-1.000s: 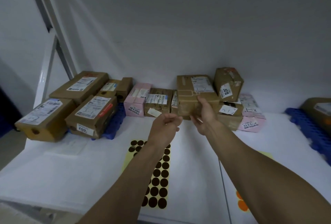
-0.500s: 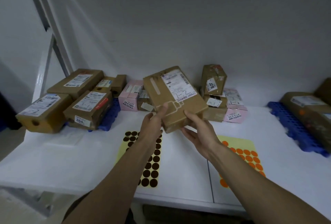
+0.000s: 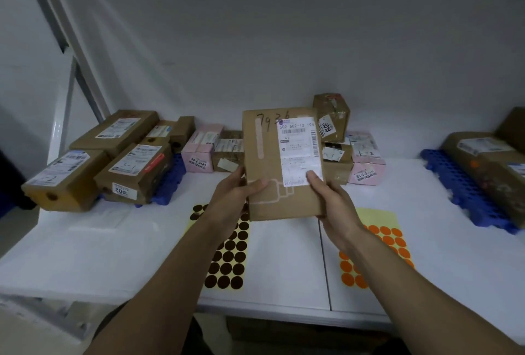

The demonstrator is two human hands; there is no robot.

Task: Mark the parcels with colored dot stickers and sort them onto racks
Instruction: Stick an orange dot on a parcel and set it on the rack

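Both hands hold a brown parcel (image 3: pixel 281 164) upright above the desk (image 3: pixel 119 246), label facing the camera. The left hand (image 3: pixel 231 201) grips its left edge; the right hand (image 3: pixel 331 198) grips the right, thumb on the label. Brown dots (image 3: pixel 228 255) and orange dots (image 3: pixel 380 252) lie below.

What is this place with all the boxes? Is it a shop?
Probably a parcel sorting room, not a shop. Labelled cardboard parcels line the wall on a white table, some on blue racks, and sheets of brown dot stickers and orange dot stickers lie ready.
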